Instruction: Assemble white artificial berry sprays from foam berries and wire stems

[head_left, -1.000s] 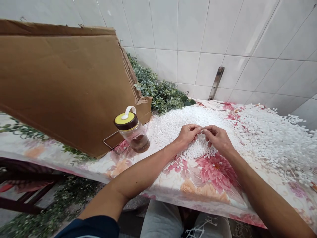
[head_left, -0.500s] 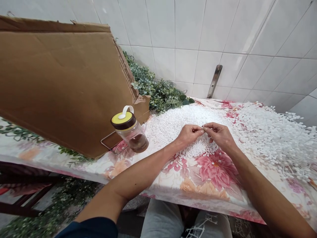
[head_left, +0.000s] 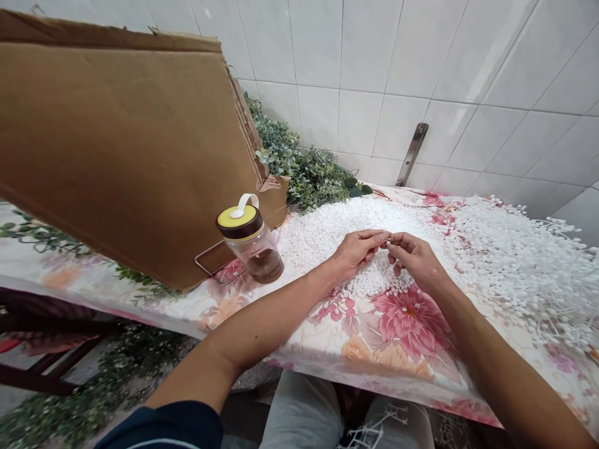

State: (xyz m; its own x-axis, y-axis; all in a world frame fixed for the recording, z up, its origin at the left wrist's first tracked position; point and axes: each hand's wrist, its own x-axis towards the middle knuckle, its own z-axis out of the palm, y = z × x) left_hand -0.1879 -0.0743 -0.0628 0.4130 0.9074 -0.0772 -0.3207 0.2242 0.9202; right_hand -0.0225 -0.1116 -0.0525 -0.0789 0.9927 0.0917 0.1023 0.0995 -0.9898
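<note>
My left hand (head_left: pixel 355 252) and my right hand (head_left: pixel 414 259) meet above the floral tablecloth (head_left: pixel 402 324), their fingertips pinching a small white bead (head_left: pixel 388 239) between them. Its exact shape is too small to tell. Just beneath my hands lies a heap of loose white foam beads (head_left: pixel 327 231), which my palms nearly touch. To the right, a mass of white beaded sprays (head_left: pixel 515 262) covers the cloth.
A glass jar (head_left: pixel 250 243) with a yellow-and-brown lid and brown contents stands left of my hands, by a wire stand (head_left: pixel 210 265). A large cardboard sheet (head_left: pixel 116 143) leans behind it. Green artificial foliage (head_left: pixel 304 174) lies against the tiled wall (head_left: pixel 374 62), which has a metal bracket (head_left: pixel 412 146).
My hands stay together at the fingertips, with only slight shifts in finger position. The whole view moves a little as my head moves. The jar and beads have not moved.
</note>
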